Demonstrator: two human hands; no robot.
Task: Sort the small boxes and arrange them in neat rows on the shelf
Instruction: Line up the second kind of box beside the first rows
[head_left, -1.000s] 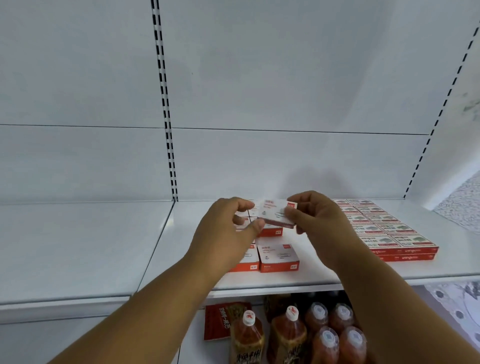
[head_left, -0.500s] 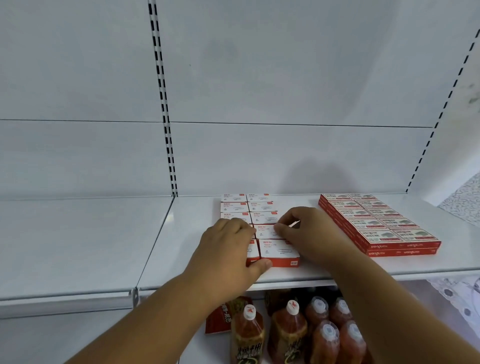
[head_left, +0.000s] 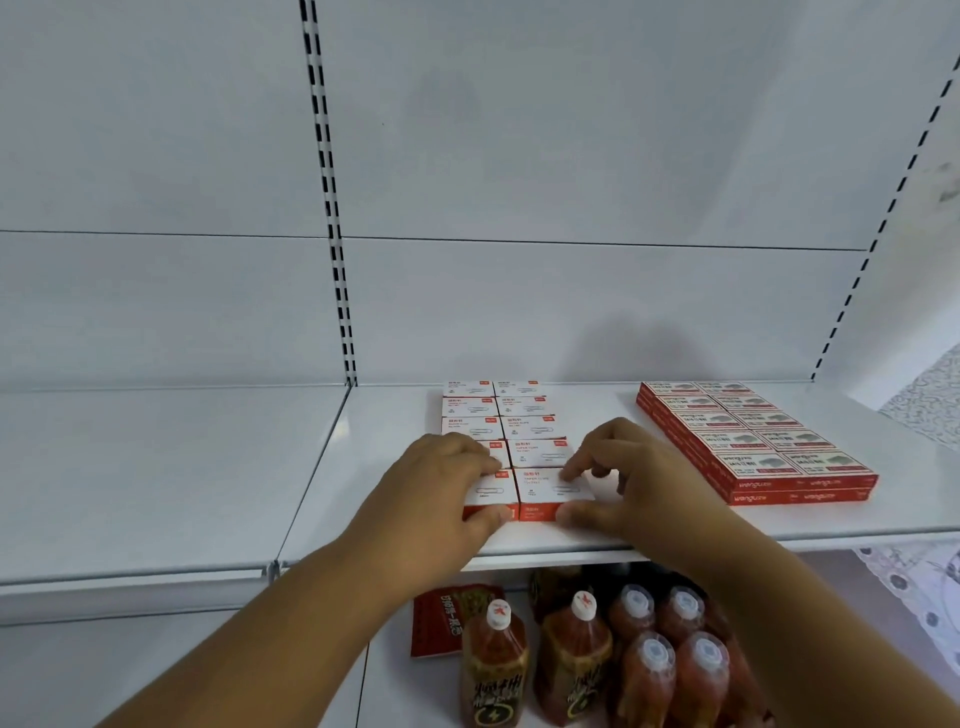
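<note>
1. The white-and-red boxes (head_left: 501, 431) lie flat in two columns from the back of the shelf (head_left: 395, 467) to its front edge, tops up so the labels read

2. The left hand (head_left: 441, 493) curls over the front left box (head_left: 491, 501), thumb against its red front; the right hand (head_left: 628, 483) pinches the front right box (head_left: 550, 493), forefinger on top, thumb at the front, squaring the pair, I'd say

3. The red boxes (head_left: 753, 447) sit well apart to the right, stacked two deep, kinds kept separate

4. Bottles (head_left: 571, 654) stand on the shelf below

5. A second ago the hands held a box up in the air; now it is down in the rows, both hands low at the front
</note>
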